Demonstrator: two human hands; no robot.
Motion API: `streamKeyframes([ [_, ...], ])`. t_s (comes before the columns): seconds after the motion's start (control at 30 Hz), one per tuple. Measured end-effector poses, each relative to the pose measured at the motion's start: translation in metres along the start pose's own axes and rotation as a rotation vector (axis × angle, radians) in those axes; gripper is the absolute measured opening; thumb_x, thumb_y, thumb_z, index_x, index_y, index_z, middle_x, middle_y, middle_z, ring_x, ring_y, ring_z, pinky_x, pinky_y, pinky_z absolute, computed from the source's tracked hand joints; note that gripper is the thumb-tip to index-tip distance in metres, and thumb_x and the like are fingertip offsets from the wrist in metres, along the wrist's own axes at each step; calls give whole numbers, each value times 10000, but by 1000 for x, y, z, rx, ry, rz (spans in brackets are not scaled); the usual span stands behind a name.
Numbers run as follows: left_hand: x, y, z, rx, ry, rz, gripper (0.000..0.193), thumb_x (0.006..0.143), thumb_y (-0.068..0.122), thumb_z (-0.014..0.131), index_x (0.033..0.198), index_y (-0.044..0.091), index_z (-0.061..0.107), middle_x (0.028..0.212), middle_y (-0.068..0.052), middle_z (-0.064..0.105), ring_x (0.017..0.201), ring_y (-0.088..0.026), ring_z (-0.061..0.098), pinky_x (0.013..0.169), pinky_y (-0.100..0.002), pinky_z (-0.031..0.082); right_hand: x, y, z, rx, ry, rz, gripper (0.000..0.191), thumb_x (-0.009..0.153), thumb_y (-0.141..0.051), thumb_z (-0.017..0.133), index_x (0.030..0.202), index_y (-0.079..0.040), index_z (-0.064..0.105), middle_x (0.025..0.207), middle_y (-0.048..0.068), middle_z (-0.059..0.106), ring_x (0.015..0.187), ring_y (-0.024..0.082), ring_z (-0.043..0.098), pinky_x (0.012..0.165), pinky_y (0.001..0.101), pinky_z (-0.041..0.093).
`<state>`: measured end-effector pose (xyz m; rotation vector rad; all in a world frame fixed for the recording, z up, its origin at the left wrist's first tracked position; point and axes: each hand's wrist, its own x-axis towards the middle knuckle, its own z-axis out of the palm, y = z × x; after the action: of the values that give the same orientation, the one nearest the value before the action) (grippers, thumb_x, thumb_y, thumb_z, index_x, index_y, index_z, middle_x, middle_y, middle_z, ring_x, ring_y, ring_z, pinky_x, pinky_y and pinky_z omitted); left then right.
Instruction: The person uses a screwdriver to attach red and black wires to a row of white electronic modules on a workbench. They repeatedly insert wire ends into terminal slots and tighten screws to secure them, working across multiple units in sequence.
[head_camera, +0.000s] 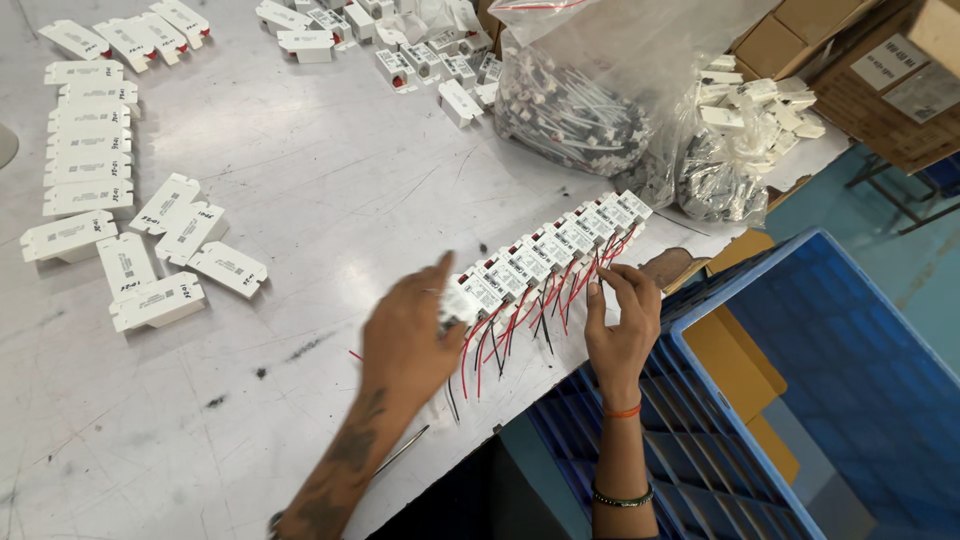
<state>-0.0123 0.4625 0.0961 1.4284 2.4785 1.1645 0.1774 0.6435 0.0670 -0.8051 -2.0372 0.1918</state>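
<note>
left hand (405, 335) is closed over the near end of a diagonal row of small white modules (545, 250) at the table (300, 180) edge (a bit blurred). right hand (620, 320) has fingertips (605, 275) pinched on the red wires (570, 285) hanging off them, beside a blue crate (800, 330).

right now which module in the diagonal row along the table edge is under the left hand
The near-end module, lowest-left of the row of wired white modules; the left hand covers it, while the right hand fingers red wires mid-row.
</note>
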Motion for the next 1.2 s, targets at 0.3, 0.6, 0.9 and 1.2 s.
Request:
streamKeyframes([
  [0.3,-3,-27,29,-70,-7,82,730,865,342,763,1463,43,472,1468,-202,518,1386,-367,419,1166,-523,261,-9,4,-12,-46,-18,-65,171,979,-69,748,1149,-43,747,1236,155,680,1192,330,627,1046,423,496],
  [0.6,-6,-199,-104,590,193,-243,833,915,625,608,1478,28,462,1603,-218,348,1509,-358,256,1216,-536,182,-47,-81,15,264,-83,-154,184,903,-17,723,1078,-72,733,1174,105,710,1106,270,701,982,353,555],
  [0.9,-50,-248,-153,529,193,-400,756,1015,487,472,1581,13,308,1671,-169,247,1541,-313,217,1227,-503,219,-111,-247,34,597,-453,-442,272,757,4,794,1010,-96,777,1050,95,737,941,251,755,754,333,613],
  [1.2,-163,-241,-167,-59,359,-230,609,951,321,635,1498,83,514,1588,-178,460,1467,-318,427,1170,-436,381,-108,-309,60,523,-856,-538,337,887,-139,752,1206,-43,698,1239,144,661,1032,306,660,816,380,556],
])
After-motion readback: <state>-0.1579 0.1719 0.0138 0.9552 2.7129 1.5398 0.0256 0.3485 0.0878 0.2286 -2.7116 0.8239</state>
